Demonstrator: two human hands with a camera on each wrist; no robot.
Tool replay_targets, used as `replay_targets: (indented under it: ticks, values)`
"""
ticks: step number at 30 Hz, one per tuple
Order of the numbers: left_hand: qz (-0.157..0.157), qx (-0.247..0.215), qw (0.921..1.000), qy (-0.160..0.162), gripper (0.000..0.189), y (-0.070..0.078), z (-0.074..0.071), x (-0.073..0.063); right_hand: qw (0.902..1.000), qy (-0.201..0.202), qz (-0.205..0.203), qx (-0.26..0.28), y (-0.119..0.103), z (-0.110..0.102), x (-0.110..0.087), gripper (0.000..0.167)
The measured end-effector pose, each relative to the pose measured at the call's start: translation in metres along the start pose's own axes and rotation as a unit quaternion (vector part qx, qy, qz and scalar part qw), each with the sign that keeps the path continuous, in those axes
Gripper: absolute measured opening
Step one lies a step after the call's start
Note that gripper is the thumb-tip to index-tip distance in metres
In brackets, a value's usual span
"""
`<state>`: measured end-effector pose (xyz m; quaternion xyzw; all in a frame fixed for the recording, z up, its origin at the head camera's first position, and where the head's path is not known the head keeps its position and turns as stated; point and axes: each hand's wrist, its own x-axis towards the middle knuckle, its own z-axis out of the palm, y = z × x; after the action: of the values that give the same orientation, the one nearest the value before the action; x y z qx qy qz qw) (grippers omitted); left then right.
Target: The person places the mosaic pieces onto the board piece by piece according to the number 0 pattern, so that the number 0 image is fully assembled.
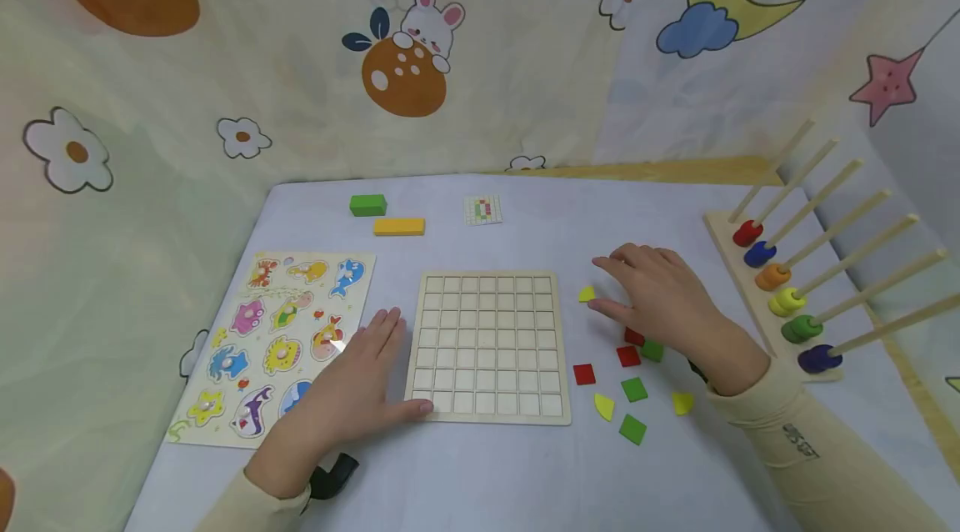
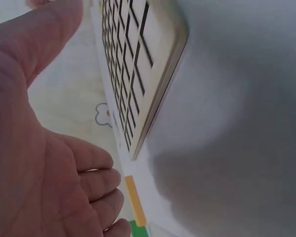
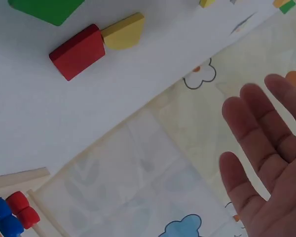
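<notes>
Here, our straight-fingered left hand [image 1: 351, 386] and loosely spread right hand [image 1: 660, 303] are holding nothing. We're probably best pinching the nearby yellow curved-edge tile [image 1: 586, 293] edgewise.

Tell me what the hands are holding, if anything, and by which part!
Nothing is held: the left hand is empty, and so is the right hand.

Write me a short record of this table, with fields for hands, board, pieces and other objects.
Left hand: fingers extended, between animal puzzle and grid board
Right hand: fingers apart, over the right side, no held piece visible
Grid board: no pieces on it
Loose pieces: red, green, yellow; right of the board
Far side: green block, orange block, patterned card
Right edge: peg rack with coloured beads
</notes>
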<state>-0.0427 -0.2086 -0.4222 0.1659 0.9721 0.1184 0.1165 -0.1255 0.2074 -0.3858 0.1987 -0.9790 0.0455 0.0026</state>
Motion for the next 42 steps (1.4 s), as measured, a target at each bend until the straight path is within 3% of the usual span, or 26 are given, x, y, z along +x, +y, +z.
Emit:
replay_targets:
  ticks: [11, 18, 30, 42]
  values:
    - [0.007, 0.015, 0.9993, -0.033, 0.116, 0.003, 0.018, -0.009, 0.9998, -0.018, -0.001, -0.012, 0.002, 0.011, 0.015, 0.062]
    - [-0.009, 0.027, 0.9990, -0.036, 0.113, 0.005, 0.024, -0.010, 0.9995, -0.029, -0.004, -0.015, 0.005, 0.019, 0.025, 0.062]
    - [-0.006, 0.022, 0.9994, -0.027, 0.110, 0.006, 0.024, -0.014, 0.9981, -0.049, -0.014, -0.034, 0.004, 0.030, 0.032, 0.045]
    - [-0.008, 0.016, 0.9994, -0.028, 0.109, 0.007, 0.023, -0.015, 0.9982, -0.050, -0.030, -0.016, 0.002, 0.031, 0.033, 0.030]
